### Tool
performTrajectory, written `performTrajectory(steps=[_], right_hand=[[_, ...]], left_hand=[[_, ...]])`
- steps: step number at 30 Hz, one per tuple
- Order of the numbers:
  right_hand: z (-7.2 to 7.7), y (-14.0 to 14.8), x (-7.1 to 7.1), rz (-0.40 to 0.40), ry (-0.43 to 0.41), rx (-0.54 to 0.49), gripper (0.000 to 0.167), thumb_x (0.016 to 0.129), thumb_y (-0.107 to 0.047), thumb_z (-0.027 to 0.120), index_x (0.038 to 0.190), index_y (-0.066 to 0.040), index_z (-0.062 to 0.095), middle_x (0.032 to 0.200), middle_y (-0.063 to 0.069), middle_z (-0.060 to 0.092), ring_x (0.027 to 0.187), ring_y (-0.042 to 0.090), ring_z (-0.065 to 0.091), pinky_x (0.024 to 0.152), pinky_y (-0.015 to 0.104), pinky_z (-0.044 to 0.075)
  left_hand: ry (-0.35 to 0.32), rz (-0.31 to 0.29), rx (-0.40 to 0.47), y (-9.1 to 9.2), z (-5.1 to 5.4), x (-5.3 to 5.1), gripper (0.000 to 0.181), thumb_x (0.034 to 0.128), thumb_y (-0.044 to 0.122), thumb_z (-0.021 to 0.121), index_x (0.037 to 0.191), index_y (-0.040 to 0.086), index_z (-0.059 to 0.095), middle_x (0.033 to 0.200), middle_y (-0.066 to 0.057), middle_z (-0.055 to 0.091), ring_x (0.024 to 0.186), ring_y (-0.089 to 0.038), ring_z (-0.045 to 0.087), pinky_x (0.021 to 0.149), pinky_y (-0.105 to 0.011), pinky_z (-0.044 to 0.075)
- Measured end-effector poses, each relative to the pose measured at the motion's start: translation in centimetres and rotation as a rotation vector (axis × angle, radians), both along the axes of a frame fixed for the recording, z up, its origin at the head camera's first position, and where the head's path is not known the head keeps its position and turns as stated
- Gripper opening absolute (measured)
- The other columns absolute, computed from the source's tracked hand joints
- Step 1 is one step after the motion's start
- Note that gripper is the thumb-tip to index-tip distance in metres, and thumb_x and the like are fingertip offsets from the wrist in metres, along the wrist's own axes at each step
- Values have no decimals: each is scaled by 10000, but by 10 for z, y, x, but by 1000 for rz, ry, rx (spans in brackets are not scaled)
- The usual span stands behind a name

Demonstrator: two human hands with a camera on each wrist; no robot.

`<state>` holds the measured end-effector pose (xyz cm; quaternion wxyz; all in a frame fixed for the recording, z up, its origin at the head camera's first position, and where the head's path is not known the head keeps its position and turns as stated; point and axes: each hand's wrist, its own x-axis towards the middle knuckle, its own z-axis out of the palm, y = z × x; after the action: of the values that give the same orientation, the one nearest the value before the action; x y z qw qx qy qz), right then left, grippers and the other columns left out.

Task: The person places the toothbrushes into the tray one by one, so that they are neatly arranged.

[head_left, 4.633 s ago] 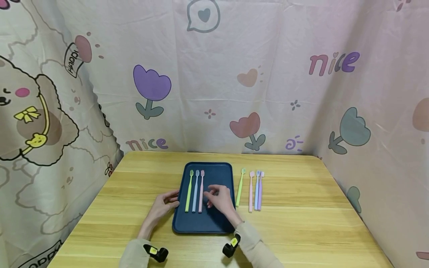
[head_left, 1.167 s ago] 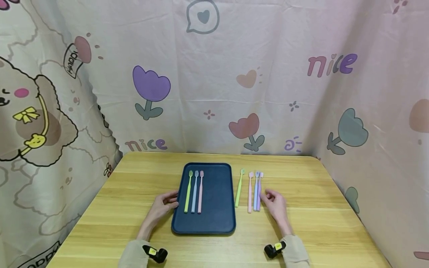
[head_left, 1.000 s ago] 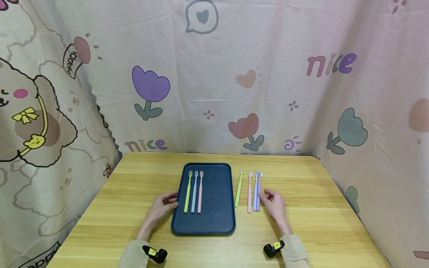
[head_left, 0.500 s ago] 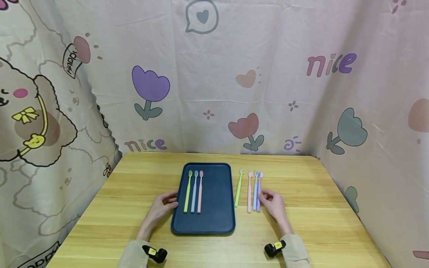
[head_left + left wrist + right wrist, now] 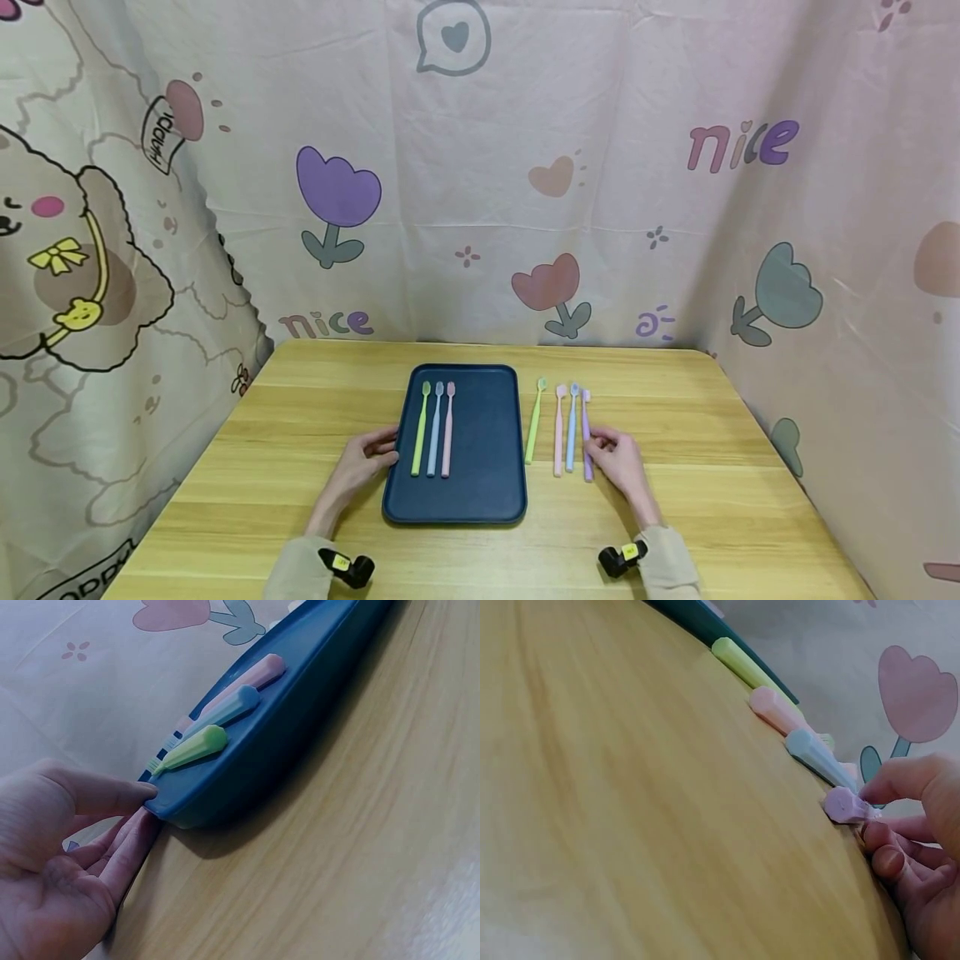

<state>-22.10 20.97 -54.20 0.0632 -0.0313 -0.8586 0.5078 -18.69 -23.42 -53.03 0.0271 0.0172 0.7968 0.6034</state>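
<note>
My left hand (image 5: 360, 462) holds the left edge of the dark blue tray (image 5: 487, 492); in the left wrist view its thumb lies on the rim and the fingers are at the outer side. On the tray lie a green toothbrush (image 5: 421, 433), a blue toothbrush (image 5: 435, 433) and a pink toothbrush (image 5: 448, 433), side by side. My right hand (image 5: 618, 462) pinches the purple toothbrush (image 5: 845, 806) by its handle between thumb and fingers, at the right end of the row beside the tray. Part of that handle is hidden by the fingertips.
Between the tray and my right hand lie another green toothbrush (image 5: 534, 425), close to the tray's right edge, another pink toothbrush (image 5: 558, 433) and another blue toothbrush (image 5: 572, 433). The wooden table (image 5: 712, 467) ends at a patterned curtain (image 5: 465, 167).
My right hand has left the tray and taken hold of the purple toothbrush. That toothbrush has shifted slightly right, apart from the blue one. My left hand stays at the tray.
</note>
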Motion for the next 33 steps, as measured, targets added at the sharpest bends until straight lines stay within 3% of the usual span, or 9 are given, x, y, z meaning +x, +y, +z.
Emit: performTrajectory(steps=[10, 20, 33], right_hand=[[1, -3, -3, -56, -33, -4, 264, 891, -102, 703, 1074, 88, 720, 755, 58, 659, 494, 57, 554, 467, 202, 460], [4, -3, -5, -62, -17, 121, 242, 824, -121, 734, 1005, 39, 744, 738, 47, 655, 556, 60, 522, 473, 196, 421], [2, -5, -6, -92, 2, 186, 136, 791, -114, 742, 855, 6, 736, 700, 45, 662, 597, 77, 536, 535, 188, 421]], left_hand=[[-2, 8, 7, 1, 1, 0, 488, 929, -52, 635, 1407, -67, 537, 1364, -284, 606, 1211, -359, 620, 850, -141, 505], [10, 10, 9, -1, -4, -3, 493, 915, -45, 658, 1392, -88, 543, 1348, -297, 613, 1170, -305, 653, 852, -139, 507], [15, 4, 2, -1, -4, -3, 493, 917, -41, 656, 1394, -90, 540, 1350, -296, 612, 1177, -317, 647, 857, -138, 503]])
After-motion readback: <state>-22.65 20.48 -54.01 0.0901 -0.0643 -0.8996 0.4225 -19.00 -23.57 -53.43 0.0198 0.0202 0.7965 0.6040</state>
